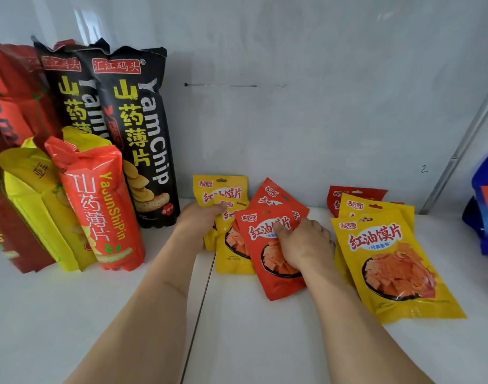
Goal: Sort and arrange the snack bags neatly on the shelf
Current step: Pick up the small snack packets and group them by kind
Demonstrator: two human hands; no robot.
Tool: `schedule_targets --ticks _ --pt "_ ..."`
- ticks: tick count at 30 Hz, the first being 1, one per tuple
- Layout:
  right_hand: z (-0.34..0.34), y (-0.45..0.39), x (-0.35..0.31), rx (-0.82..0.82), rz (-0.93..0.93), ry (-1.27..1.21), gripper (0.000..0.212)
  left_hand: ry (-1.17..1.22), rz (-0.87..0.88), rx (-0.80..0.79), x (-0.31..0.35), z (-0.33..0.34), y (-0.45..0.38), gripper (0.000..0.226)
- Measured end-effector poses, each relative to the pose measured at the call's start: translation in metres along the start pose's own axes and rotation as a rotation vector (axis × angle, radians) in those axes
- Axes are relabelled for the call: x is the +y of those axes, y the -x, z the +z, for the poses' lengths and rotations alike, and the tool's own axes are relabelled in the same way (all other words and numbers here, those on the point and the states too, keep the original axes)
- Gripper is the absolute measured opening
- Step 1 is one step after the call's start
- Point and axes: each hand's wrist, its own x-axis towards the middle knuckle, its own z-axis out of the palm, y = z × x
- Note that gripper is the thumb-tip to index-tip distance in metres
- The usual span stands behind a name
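Observation:
Small flat snack pouches lie on the white shelf [265, 342]. My left hand [200, 218] grips a yellow pouch [220, 189] at the back of the middle pile. My right hand [303, 243] rests on a red pouch [267, 275] and pinches its upper part with curled fingers. Under the red pouch lie another yellow pouch [233, 259] and a second red one [276, 194]. To the right, a large yellow pouch [395, 261] tops a stack with another yellow [376, 206] and a red pouch [353, 194] behind.
Tall yam chip bags stand at the left: two black [143, 128], a red-orange one [101, 206], a yellow one [38, 206] and dark red ones [7, 106]. Blue packaging [484, 217] sits at the right edge beside a metal post [459, 151]. The grey back wall is close.

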Motion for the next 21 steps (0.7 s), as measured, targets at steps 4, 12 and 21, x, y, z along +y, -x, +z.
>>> schedule_targets --ticks 4,12,21 --pt "0.003 0.000 -0.006 -0.033 -0.062 0.012 0.075 0.245 -0.075 -0.154 -0.001 0.002 0.006 0.015" --pt "0.004 0.002 -0.015 0.021 -0.025 -0.327 0.070 0.472 -0.051 -0.110 -0.003 -0.005 0.014 0.019" --pt "-0.012 0.003 -0.006 -0.070 -0.032 -0.838 0.025 0.505 0.017 -0.049 -0.004 -0.011 0.016 0.021"
